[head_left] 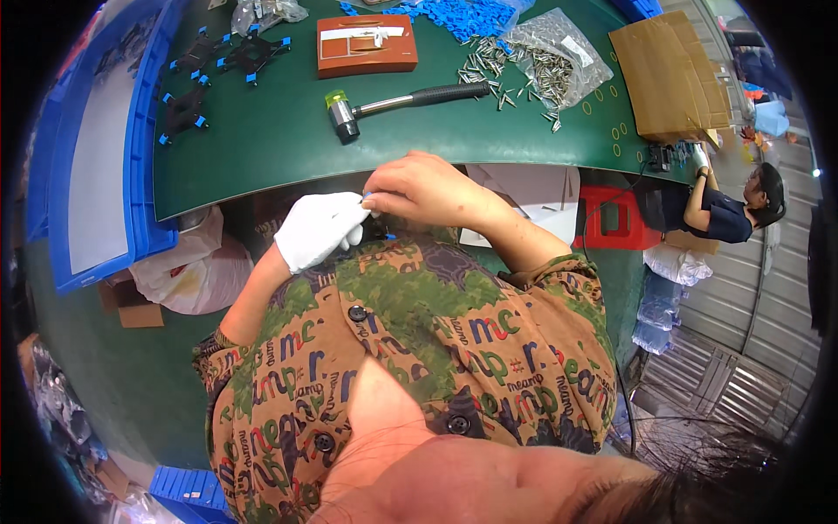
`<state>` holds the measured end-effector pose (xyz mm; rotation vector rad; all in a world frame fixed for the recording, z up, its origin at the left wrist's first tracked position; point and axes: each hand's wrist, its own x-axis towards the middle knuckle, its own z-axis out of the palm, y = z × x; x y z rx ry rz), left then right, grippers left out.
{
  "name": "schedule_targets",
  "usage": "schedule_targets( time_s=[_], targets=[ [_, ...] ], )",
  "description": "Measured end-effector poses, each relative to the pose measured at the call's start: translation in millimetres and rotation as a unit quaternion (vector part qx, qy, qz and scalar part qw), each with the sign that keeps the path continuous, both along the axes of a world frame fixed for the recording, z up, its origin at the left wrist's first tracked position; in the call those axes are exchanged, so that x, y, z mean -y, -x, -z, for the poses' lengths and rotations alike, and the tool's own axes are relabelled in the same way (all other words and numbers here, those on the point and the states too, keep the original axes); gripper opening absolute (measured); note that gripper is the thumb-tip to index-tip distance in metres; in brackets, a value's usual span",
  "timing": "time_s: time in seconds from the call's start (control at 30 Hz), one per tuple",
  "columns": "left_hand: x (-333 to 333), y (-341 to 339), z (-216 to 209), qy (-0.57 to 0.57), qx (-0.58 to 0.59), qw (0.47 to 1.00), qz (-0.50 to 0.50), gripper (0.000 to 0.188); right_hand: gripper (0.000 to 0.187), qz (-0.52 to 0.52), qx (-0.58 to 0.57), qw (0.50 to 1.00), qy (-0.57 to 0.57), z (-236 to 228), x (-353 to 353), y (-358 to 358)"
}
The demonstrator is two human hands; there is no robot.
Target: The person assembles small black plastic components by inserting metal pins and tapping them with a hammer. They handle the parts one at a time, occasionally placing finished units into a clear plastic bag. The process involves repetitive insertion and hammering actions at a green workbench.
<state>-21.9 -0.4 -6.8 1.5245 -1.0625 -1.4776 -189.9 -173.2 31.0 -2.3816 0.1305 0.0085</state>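
1. White glove on the left hand (319,229), fingers curled inward; the grip side is hidden, so can't tell how tightly it closes or on what.
2. Right hand (423,190) is bare, thumb and finger pinched nearly together. They look closed on a small blue piece (367,196), only a sliver of it showing.
3. That piece sits right where the two sets of fingertips meet, in front of the shirt (393,279), by the near edge of the bench (262,144). Key relation: left hand on its 8 o'clock side, right hand on its 2 o'clock side, neither clearly nearer. Its long axis can't be read, too well covered.
4. Another blue speck (390,237) shows just below the fingers, around 5 o'clock. Same part or a separate one, can't tell.
5. Clock centred on the blue piece: mallet (384,105) near, head just before 12, handle running toward 3. Right hand is nearer to it.
6. Black frames with blue tips (253,54) lie at 10 to 11, well apart from the hands; left-hand side.
7. Metal pins (550,77) at 2, loose blue pieces (467,17) at 1, both on the right hand's side, far across the bench.
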Motion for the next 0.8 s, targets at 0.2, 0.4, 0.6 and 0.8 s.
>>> schedule_targets(
  time_s=[0.2,0.4,0.6,0.8],
  targets=[
    [0.4,2.6,-6.2,-0.003,0.007,1.0,0.001,0.033,0.032,0.007,-0.025,0.999,-0.04,-7.6,7.9,1.5],
    [2.4,2.6,-11.1,-0.006,0.029,0.999,0.017,0.032,0.034,-0.028,-0.085,0.996,-0.025,-17.9,7.6,1.2],
    [1.3,2.4,-7.0,0.019,0.044,0.999,0.026,0.032,0.035,-0.053,-0.117,0.991,-0.025,-18.7,6.1,-0.3],
    [-1.5,5.2,-0.1,0.026,0.046,0.998,0.031,0.031,0.034,-0.067,-0.129,0.988,-0.044,-18.7,6.2,-1.3]
  ],
)
